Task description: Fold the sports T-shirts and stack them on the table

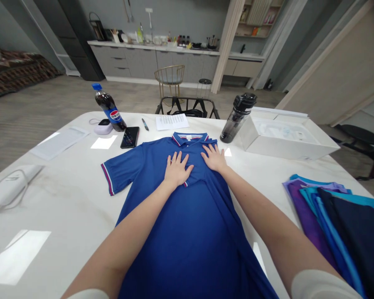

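Observation:
A blue polo shirt (pixel 187 224) lies on the white table, its striped collar (pixel 190 139) at the far end. On the left its sleeve (pixel 123 168) spreads outward; the right side is folded in over the chest. My left hand (pixel 176 169) rests flat on the chest, fingers spread, close to the folded sleeve's striped cuff. Flat on the folded right shoulder, just below the collar, lies my right hand (pixel 214 158) with its fingers apart. Neither hand grips the cloth.
A dark water bottle (pixel 237 118) and a white box (pixel 286 135) stand beyond the right shoulder. Folded clothes (pixel 339 224) are stacked at right. To the left are a cola bottle (pixel 109 108), a phone (pixel 130 137) and papers (pixel 60 142). A pen (pixel 145 124) and a printed sheet (pixel 172 121) lie behind.

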`<state>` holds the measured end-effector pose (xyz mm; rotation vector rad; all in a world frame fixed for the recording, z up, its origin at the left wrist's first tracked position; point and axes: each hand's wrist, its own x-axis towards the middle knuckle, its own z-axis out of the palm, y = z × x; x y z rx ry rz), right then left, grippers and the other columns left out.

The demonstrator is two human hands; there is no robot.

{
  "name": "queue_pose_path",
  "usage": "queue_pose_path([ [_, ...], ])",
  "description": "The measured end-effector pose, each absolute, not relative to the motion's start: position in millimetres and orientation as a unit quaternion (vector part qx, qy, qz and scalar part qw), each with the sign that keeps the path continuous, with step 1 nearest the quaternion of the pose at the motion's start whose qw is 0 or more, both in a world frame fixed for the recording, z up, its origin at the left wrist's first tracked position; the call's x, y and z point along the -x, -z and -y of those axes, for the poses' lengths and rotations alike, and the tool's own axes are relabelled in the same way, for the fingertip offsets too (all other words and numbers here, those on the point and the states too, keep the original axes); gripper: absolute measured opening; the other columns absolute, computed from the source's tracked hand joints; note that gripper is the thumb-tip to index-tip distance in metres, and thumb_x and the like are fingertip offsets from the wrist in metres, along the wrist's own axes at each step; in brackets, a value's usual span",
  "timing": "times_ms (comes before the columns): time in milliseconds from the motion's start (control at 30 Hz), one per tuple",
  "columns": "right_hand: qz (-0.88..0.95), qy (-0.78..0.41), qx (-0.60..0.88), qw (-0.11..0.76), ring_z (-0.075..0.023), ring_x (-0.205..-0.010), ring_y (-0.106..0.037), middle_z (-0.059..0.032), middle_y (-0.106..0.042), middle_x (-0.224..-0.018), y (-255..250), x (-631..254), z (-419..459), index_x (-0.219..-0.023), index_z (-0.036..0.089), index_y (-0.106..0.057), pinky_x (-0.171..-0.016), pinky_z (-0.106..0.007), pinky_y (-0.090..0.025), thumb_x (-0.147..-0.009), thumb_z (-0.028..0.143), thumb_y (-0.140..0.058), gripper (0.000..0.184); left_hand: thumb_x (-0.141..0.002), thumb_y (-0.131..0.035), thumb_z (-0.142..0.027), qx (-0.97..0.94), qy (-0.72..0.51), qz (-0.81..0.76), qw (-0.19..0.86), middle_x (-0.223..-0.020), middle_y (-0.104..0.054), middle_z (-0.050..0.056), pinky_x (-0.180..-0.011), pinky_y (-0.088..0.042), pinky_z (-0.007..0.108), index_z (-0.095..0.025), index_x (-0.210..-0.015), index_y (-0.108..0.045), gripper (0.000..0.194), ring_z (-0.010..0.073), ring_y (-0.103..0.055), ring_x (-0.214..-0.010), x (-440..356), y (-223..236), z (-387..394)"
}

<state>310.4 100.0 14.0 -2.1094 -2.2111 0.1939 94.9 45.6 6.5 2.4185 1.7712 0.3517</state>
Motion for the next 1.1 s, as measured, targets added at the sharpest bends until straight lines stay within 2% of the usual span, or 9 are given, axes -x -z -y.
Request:
queue_pose_path([
  [100, 0.692, -0.084, 0.716, 0.027, -0.0323, -0.157, -0.012, -0.0065, -0.018, -0.172, -8, -314, -109, -0.165, 0.028, -0.024, -0.121, -0.070, -0.008, -0.103, 0.065, -0.017, 0.072, -0.101, -0.029, -0.066, -0.800, -0.113, -0.587, 0.059, -0.168, -0.032, 0.009, -0.127, -0.015, 0.059, -0.028, -0.159, -0.040, 0.070, 0.0338, -0.023, -0.156, -92, -1, -47],
  [233, 0.669, -0.074, 0.738, 0.059, -0.0309, -0.157, -0.014, -0.0125, -0.017, -0.172, -8, -312, -123, -0.164, 0.023, -0.023, -0.120, -0.070, -0.010, -0.102, 0.063, -0.020, 0.074, -0.101, -0.025, -0.066, -0.799, -0.108, -0.588, 0.057, -0.168, -0.031, 0.009, -0.128, -0.014, 0.057, -0.027, -0.160, -0.039, 0.071, 0.0318, -0.024, -0.156, -92, -5, -45],
  [333, 0.658, -0.062, 0.746, 0.079, -0.0319, -0.155, -0.019, -0.0174, -0.023, -0.169, -9, -309, -129, -0.160, 0.019, -0.029, -0.119, -0.070, -0.014, -0.102, 0.062, -0.025, 0.073, -0.102, -0.025, -0.065, -0.799, -0.105, -0.589, 0.057, -0.168, -0.031, 0.008, -0.128, -0.013, 0.056, -0.028, -0.159, -0.039, 0.070, 0.0309, -0.024, -0.156, -94, -8, -43],
  [533, 0.685, -0.045, 0.718, 0.116, -0.0343, -0.148, -0.032, -0.0156, -0.037, -0.162, -16, -310, -118, -0.146, 0.023, -0.051, -0.116, -0.073, -0.018, -0.103, 0.054, -0.034, 0.055, -0.103, -0.023, -0.061, -0.814, -0.100, -0.569, 0.061, -0.168, -0.032, 0.002, -0.128, -0.010, 0.060, -0.037, -0.159, -0.037, 0.063, 0.0286, -0.023, -0.157, -94, -7, -43],
  [700, 0.745, -0.019, 0.650, 0.152, -0.0314, -0.135, -0.046, -0.0141, -0.050, -0.150, -27, -316, -48, -0.128, 0.024, -0.067, -0.114, -0.057, -0.032, -0.104, 0.052, -0.042, 0.045, -0.103, -0.023, -0.063, -0.813, -0.095, -0.570, 0.068, -0.169, -0.031, 0.002, -0.127, -0.011, 0.060, -0.037, -0.160, -0.035, 0.064, 0.0293, -0.022, -0.157, -93, -5, -46],
  [767, 0.766, -0.046, 0.626, 0.138, -0.0300, -0.130, -0.051, -0.0128, -0.054, -0.145, -32, -320, -7, -0.128, 0.027, -0.068, -0.108, -0.051, -0.038, -0.102, 0.055, -0.046, 0.044, -0.103, -0.023, -0.062, -0.815, -0.096, -0.568, 0.066, -0.168, -0.031, 0.004, -0.126, -0.012, 0.062, -0.036, -0.159, -0.036, 0.064, 0.0300, -0.023, -0.156, -93, -6, -46],
  [867, 0.787, -0.070, 0.606, 0.094, -0.0297, -0.128, -0.052, -0.0120, -0.056, -0.143, -39, -325, 54, -0.134, 0.028, -0.065, -0.107, -0.049, -0.037, -0.102, 0.054, -0.049, 0.044, -0.105, -0.026, -0.054, -0.828, -0.112, -0.549, 0.034, -0.164, -0.039, 0.010, -0.124, -0.012, 0.065, -0.028, -0.156, -0.043, 0.060, 0.0316, -0.029, -0.153, -94, -14, -40],
  [1000, 0.779, -0.062, 0.619, 0.079, -0.0292, -0.128, -0.052, -0.0126, -0.055, -0.144, -47, -329, 117, -0.137, 0.026, -0.063, -0.105, -0.047, -0.038, -0.102, 0.047, -0.052, 0.042, -0.107, -0.032, -0.033, -0.903, -0.139, -0.406, -0.031, -0.144, -0.060, 0.013, -0.121, -0.025, 0.053, -0.022, -0.143, -0.059, 0.046, 0.0272, -0.050, -0.136, -102, -31, -14],
  [1100, 0.760, -0.054, 0.644, 0.067, -0.0295, -0.125, -0.053, -0.0138, -0.057, -0.139, -56, -329, 155, -0.131, 0.025, -0.065, -0.101, -0.045, -0.040, -0.101, 0.044, -0.054, 0.037, -0.104, -0.038, -0.026, -0.939, -0.130, -0.317, -0.036, -0.131, -0.065, 0.011, -0.108, -0.038, 0.043, -0.023, -0.135, -0.065, 0.040, 0.0250, -0.056, -0.123, -114, -39, 16],
])
